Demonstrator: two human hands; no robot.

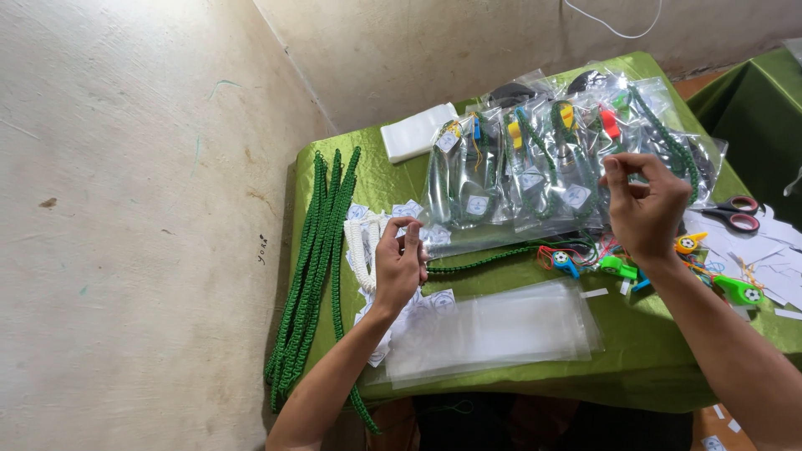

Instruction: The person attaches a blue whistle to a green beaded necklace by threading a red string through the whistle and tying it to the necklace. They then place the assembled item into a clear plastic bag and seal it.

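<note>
The left hand pinches one end of a green cord over the table; the right hand is raised, fingertips pinched together, contents unclear.

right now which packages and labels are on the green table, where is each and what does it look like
Filled clear bags: overlapping row at the table's far side, each holding a green cord, a coloured whistle and a white tag.
Empty clear bags: flat pile at the near edge.
White stack: far left, rectangular.
Small white tags: scattered by the left hand, squarish, faint blue mark.
Cut paper pieces: right side, beyond the right hand.
</note>
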